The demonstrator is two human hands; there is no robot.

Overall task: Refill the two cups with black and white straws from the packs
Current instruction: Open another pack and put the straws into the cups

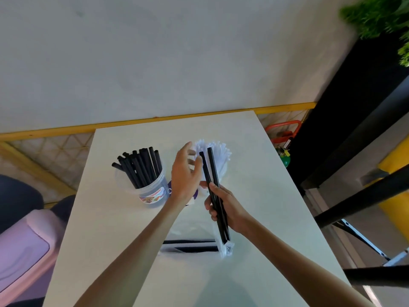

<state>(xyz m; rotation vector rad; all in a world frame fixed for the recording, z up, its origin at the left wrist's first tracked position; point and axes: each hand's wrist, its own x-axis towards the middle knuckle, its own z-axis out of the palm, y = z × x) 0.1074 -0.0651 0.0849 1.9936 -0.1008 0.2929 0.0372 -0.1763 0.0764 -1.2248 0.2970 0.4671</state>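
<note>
My right hand [223, 206] grips two black straws [211, 171], held upright over the middle of the table. My left hand [184, 173] hovers open just left of their tips, fingers spread, touching nothing that I can make out. A clear cup [152, 191] with a colourful label stands at the left, packed with several black straws [140, 167]. Behind my hands a bunch of white straws [219, 156] sticks up; their cup is mostly hidden. A clear plastic pack [190, 247] with a few black straws inside lies flat below my hands.
The white table [106, 229] runs up to a wall with a yellow strip. A pink bin [24, 251] stands at the left, beside the table. Black furniture legs and a yellow seat are on the right, with an orange frame and a green object on the floor.
</note>
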